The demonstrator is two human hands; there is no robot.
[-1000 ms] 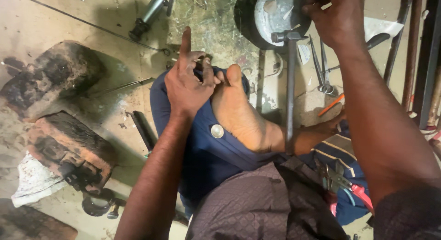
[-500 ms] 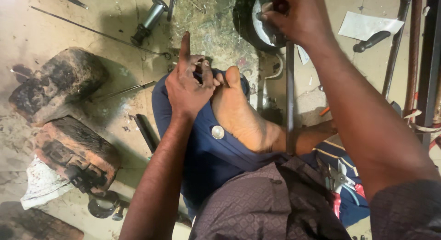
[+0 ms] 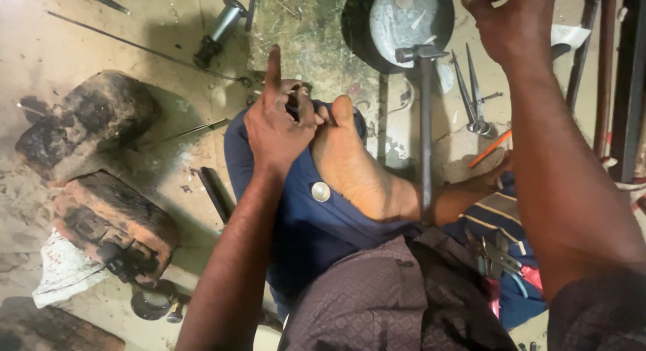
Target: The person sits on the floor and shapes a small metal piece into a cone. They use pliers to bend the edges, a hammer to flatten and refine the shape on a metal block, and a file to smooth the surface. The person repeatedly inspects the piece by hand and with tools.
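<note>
My left hand (image 3: 279, 126) rests against the toes of my bare foot (image 3: 356, 169), which lies on a blue cloth (image 3: 296, 216). Its thumb and fingers pinch a small dark piece (image 3: 293, 106) next to the big toe, and the index finger points straight up. My right hand (image 3: 515, 21) is raised at the top edge with its fingers curled; what they enclose is hidden. Just left of it a hammer (image 3: 424, 122) has its head on a round metal block (image 3: 404, 18), and its long handle runs down to my ankle.
Two charred wooden blocks (image 3: 87, 119) (image 3: 111, 220) lie at the left, with a white rag (image 3: 64, 274) below them. A metal cylinder tool (image 3: 219, 28) and a thin rod (image 3: 134, 47) lie at the top left. Shears (image 3: 471, 95), an orange pencil (image 3: 490, 148) and pliers (image 3: 498, 257) lie at the right.
My right hand was over the hammer head half a second ago and has come off it to the right; the head now shows. My left hand stays at the toes.
</note>
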